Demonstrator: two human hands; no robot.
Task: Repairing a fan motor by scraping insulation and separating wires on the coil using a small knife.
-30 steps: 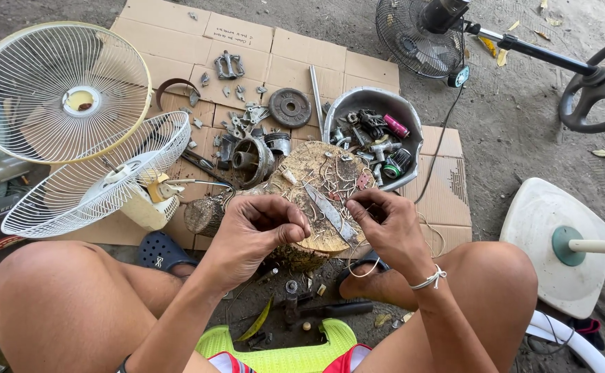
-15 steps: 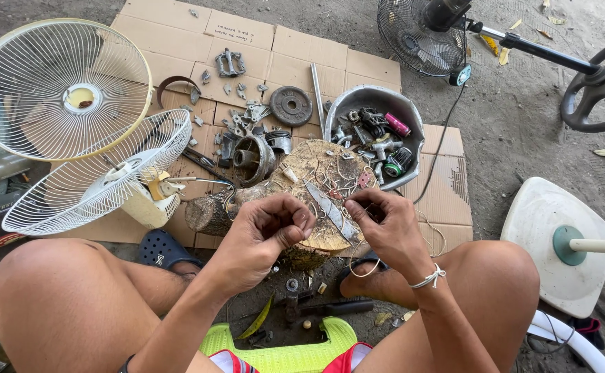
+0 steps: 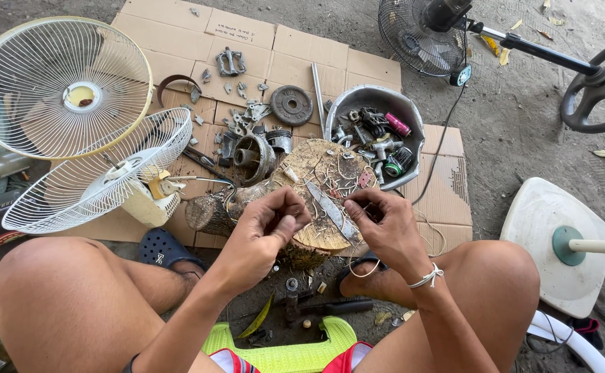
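Observation:
My left hand (image 3: 264, 231) and my right hand (image 3: 384, 228) are held over a round wooden stump (image 3: 319, 181), both pinching the ends of a thin wire (image 3: 330, 200) stretched between them. A flat metal blade (image 3: 332, 211) lies on the stump among loose wire scraps. My knees flank the stump on both sides. A white string bracelet sits on my right wrist.
A grey basin (image 3: 413, 121) of metal parts stands behind the stump. Flattened cardboard (image 3: 178, 27) carries a motor housing (image 3: 250, 157), a round disc (image 3: 292, 105) and small pieces. Two white fan guards (image 3: 61, 90) lie left, a black fan (image 3: 420, 31) behind, a white fan base (image 3: 554, 242) right.
Both hands have stayed over the stump, with the fingers shifting slightly along the wire. The view has drifted a little.

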